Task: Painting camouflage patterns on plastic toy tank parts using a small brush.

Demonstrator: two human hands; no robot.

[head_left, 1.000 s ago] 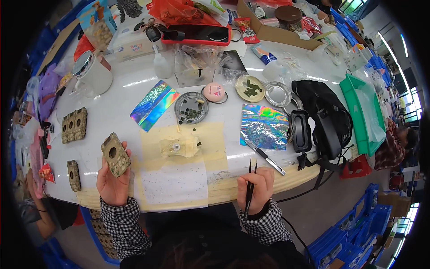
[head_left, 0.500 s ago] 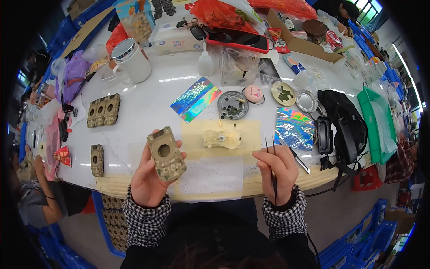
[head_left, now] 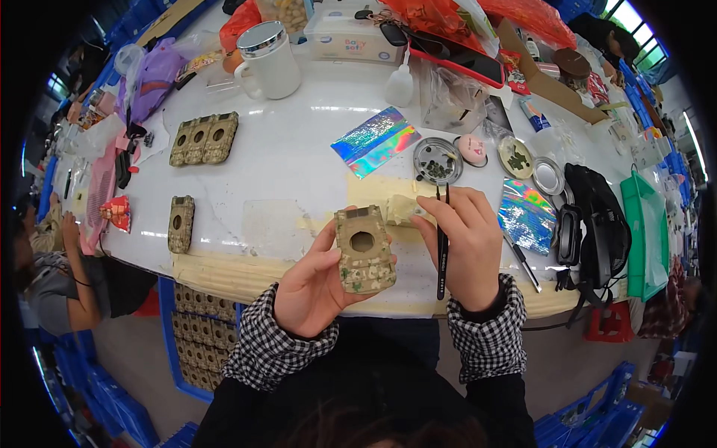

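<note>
My left hand (head_left: 305, 297) grips a camouflage-patterned toy tank hull (head_left: 364, 263) with a round hole in its top, tilted to face me. Black tweezers (head_left: 442, 270) are held in my right hand (head_left: 476, 243), their tips pointing away from me, close to a round metal tin (head_left: 423, 151) of small dark green pieces. Whether the tips hold anything is too small to tell. Beyond the hull, a cream-coloured block (head_left: 401, 208) is partly hidden by my right fingers.
Three similar hulls (head_left: 203, 140) stand together at the far left, and a single hull (head_left: 181, 224) lies nearer. A white mug (head_left: 275, 71) is behind them. Shiny holographic sheets (head_left: 377, 140), a pen-like knife (head_left: 523, 261) and a black bag (head_left: 597, 216) lie around. Below is a blue crate (head_left: 173, 351) of hulls.
The view has shifted, so the table appears farther right and higher. My left hand has carried the hull rightward, closer to my right hand. The tweezers are now nearer the tin.
</note>
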